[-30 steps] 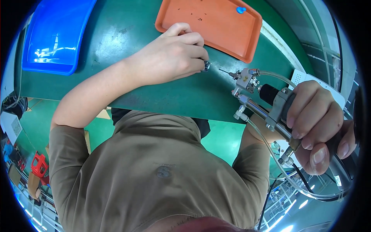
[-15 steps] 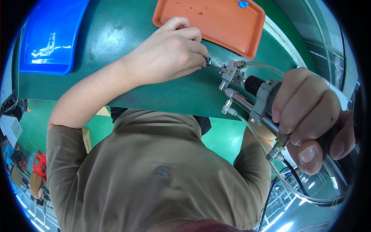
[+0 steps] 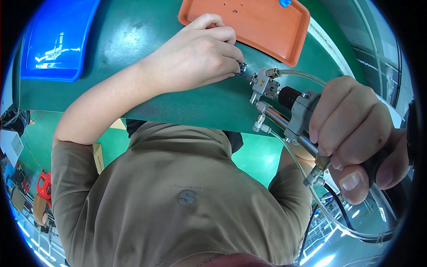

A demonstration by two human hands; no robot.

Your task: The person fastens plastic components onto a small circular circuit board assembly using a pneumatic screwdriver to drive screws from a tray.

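Observation:
My left hand rests over the green table with its fingers curled in a pinch. From its fingertips sticks out a small black-and-silver part; most of it is hidden by the fingers. Facing this part is the metal nozzle end of a dispensing valve, a tool with a silver body, a black collar and hoses attached. My right hand is closed round the grey and black rear section of the valve, at the right. A narrow gap seems to lie between nozzle and part.
An orange tray lies just beyond my left hand, with several tiny dark bits and a blue piece on it. On the far left stands a blue bin. Clear hoses trail from the valve.
The view has shifted slightly. My left hand with the part, and my right hand with the valve, keep nearly the same pose towards each other.

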